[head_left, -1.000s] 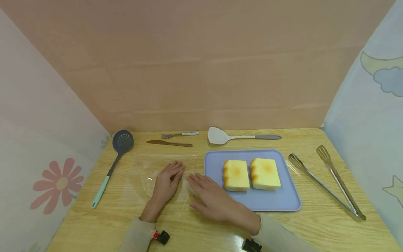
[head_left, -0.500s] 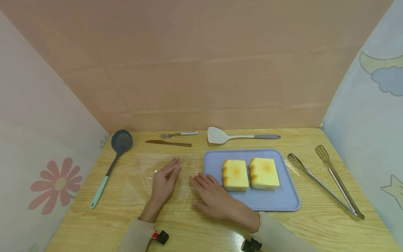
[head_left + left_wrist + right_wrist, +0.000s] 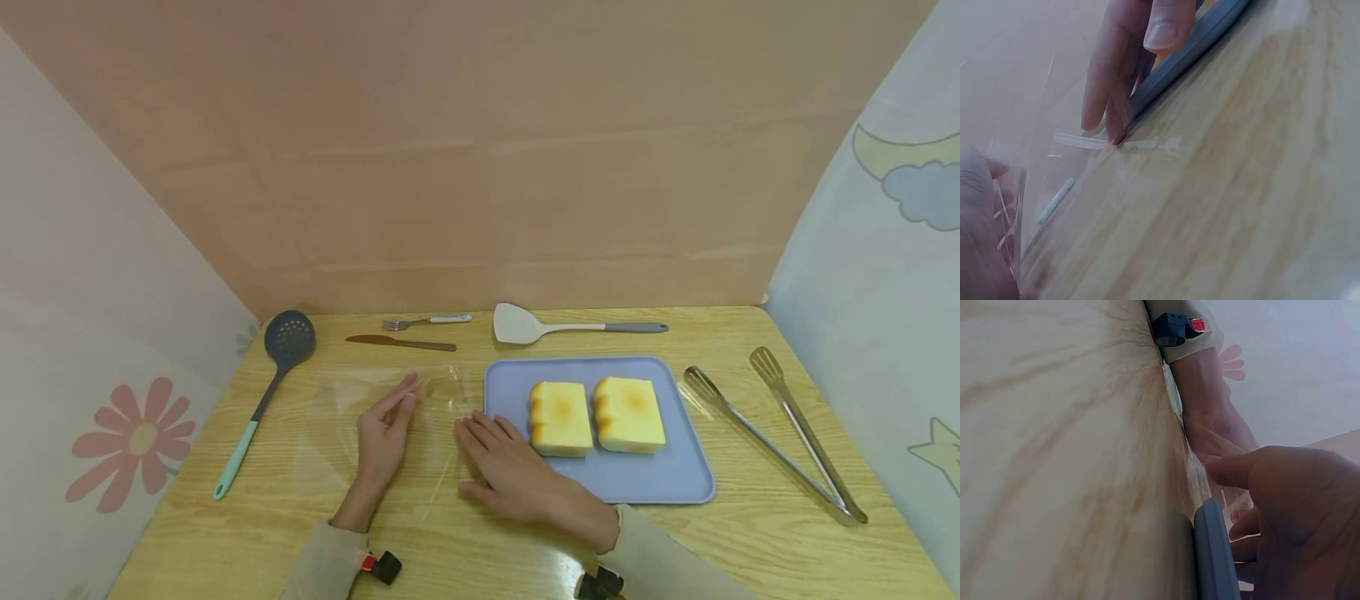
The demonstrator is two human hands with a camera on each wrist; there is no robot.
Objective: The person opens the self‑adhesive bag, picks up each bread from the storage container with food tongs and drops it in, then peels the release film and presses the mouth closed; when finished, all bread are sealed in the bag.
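A clear plastic bag (image 3: 333, 450) lies on the table at centre left, its right end raised and catching light. My left hand (image 3: 382, 437) is over it, thumb and fingers close together on the lifted film; the exact contact is hard to see. My right hand (image 3: 510, 475) reaches flat across the bag's right edge, fingers straight and the thumb apart. In the left wrist view, fingertips of that right hand (image 3: 1132, 56) touch the film by the table. Two thick slices of toast (image 3: 560, 419) sit on a lavender tray (image 3: 600, 483), just beyond the right hand.
Left of the bag lies a slotted skimmer (image 3: 290, 337) with a mint handle. A fork (image 3: 427, 322), a knife (image 3: 401, 342) and a white spatula (image 3: 517, 323) line the back. Metal tongs (image 3: 806, 450) lie spread at the right. Walls (image 3: 480, 208) enclose the table's back and sides.
My left hand has drawn slightly left, its thumb closing toward its fingers, and the film at the bag's right end has risen. The right hand has slid a little right.
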